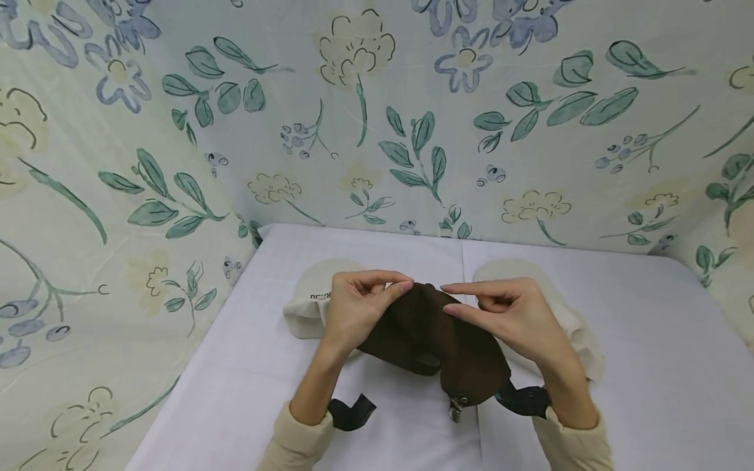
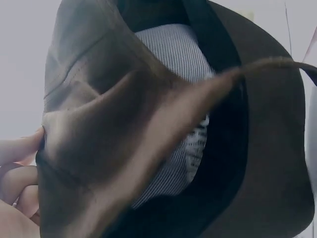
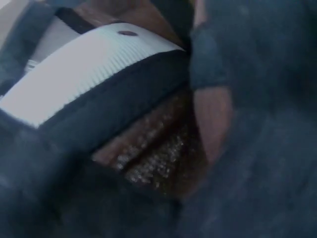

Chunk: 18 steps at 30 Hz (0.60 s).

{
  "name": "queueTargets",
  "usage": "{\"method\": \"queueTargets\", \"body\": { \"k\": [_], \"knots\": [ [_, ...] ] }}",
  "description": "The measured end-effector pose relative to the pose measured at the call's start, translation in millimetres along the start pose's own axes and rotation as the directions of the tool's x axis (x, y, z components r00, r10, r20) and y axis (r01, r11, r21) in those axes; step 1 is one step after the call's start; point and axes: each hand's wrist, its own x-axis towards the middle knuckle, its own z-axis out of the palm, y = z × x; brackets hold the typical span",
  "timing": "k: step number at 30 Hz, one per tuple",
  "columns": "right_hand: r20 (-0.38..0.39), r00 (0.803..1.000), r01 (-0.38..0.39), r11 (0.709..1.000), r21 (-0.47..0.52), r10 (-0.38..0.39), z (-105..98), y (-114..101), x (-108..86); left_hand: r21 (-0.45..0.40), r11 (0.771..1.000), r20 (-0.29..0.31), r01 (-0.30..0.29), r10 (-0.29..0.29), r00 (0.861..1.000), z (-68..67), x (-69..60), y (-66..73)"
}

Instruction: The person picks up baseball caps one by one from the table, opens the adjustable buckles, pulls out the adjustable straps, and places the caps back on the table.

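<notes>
A dark brown cap [image 1: 406,333] is held up over the table, its inside with a striped lining panel [image 2: 171,163] showing in the left wrist view. My left hand [image 1: 359,304] pinches the crown near its top between thumb and index finger. On the other side of the crown, my right hand [image 1: 518,311] has its index finger and thumb extended and apart, their tips at the fabric. A metal clasp [image 1: 455,411] hangs at the cap's lower edge. Blurred dark fabric fills much of the right wrist view, and those fingertips cannot be made out there.
Two cream caps lie behind my hands: a left one [image 1: 306,317] with dark lettering, and a right one [image 1: 512,268] partly covered by my right hand. All are above a white-covered table [image 1: 235,392]. A floral cloth [image 1: 330,163] hangs behind and beside it.
</notes>
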Motion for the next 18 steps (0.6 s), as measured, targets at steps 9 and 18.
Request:
{"method": "queueTargets", "body": {
  "k": [9,18],
  "knots": [
    [-0.053,0.991,-0.127,0.992,-0.023,0.125,8.2,5.4,6.0,-0.018,1.000,0.008,-0.005,0.005,1.000,1.8,1.2,-1.4],
    [-0.083,0.990,-0.105,0.992,0.070,0.111,11.7,10.4,9.8,-0.017,0.998,0.019,-0.053,0.053,0.998,1.9,3.3,-5.2]
  ]
}}
